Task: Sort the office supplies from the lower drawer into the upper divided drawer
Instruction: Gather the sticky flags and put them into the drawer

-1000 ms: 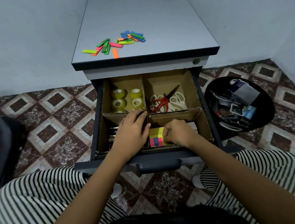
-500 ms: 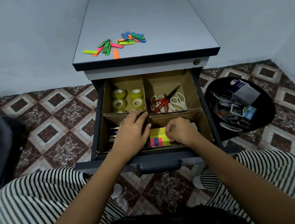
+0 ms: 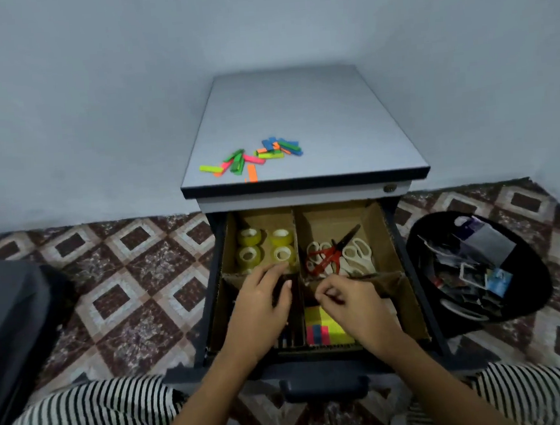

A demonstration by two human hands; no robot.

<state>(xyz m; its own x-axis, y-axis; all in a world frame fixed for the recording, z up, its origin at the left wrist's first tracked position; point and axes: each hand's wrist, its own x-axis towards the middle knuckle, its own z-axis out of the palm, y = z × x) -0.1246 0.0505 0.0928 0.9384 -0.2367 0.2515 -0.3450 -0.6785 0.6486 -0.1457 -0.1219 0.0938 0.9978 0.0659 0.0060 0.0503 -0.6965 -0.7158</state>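
Head view showed the sticky note pad [image 3: 324, 323] lying flat in the upper drawer [image 3: 317, 363], in the box on the near right side of the cardboard divider [image 3: 387, 279]. It was yellow with pink, blue and green stripes at its near end. The right hand [image 3: 356, 310] covered part of it, so I could not tell for sure which way its long side ran.

That hand hung just above the pad, close to the divider. Its fingers [image 3: 329, 297] were curled in tight together. I could not tell if they pinched something small or nothing at all. The pad lay under them and a little nearer to the person, so I think the fingers would need to go down and back to reach it. The right hand was the nearer hand to the pad.

The left hand [image 3: 261, 311] was on the near left side of the divider. Its fingers lay mostly straight and rested on top of the cardboard wall. It held nothing that I could see. Some pens [image 3: 286, 337] peeked out beside it.

On the far left side of the divider sat four yellow tape rolls [image 3: 250, 255]. On the far right side lay the scissors [image 3: 329, 258], red ones and white ones in a heap.

Past the divider and higher up, on the cabinet top [image 3: 332, 124], was a scatter of coloured strips [image 3: 251, 157]. Well to the right of the divider stood a black bin [image 3: 532, 279] with scraps in it.
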